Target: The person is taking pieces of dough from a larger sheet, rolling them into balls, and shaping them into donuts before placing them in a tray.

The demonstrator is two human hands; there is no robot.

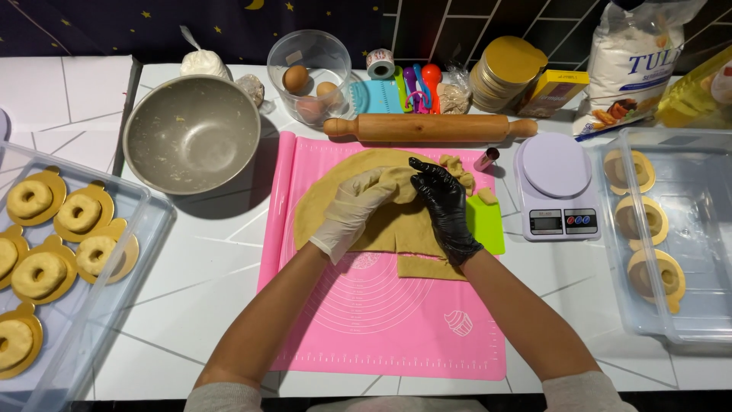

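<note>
**Midway, by the look of it: trays filling, dough sheet partly cut**

Nearest the camera, the lower half of the pink silicone mat (pixel 381 320) lies bare. Just beyond it, the rolled dough sheet (pixel 343 194) has been cut into: a straight-edged strip (pixel 427 267) sits loose at its near edge, and the right side of the round is gone.

Both hands meet over the middle of the sheet. The left hand (pixel 358 204), in a pale glove, and the right hand (pixel 442 202), in a black glove, are close together, fingertips pinching a folded piece of dough (pixel 398 181) lifted from the sheet. Their grip is closed on that piece.

To the right of the hands a green scraper (pixel 488 225) lies on the mat, with small dough scraps (pixel 461 172) and a little metal cutter (pixel 486 159) just past it. A kitchen scale (pixel 557 187) stands beside the mat.

On the left, a clear tray (pixel 114 252) holds shaped dough rings (pixel 38 275) on gold cards; on the right, another clear tray (pixel 686 229) holds three more. So a fair batch looks finished, while much of the sheet remains unshaped.

Farther back lie a rolling pin (pixel 431 127), an empty metal bowl (pixel 191 133), a clear bowl of eggs (pixel 309 76), a stack of gold cards (pixel 507 72) and a flour bag (pixel 640 61).
</note>
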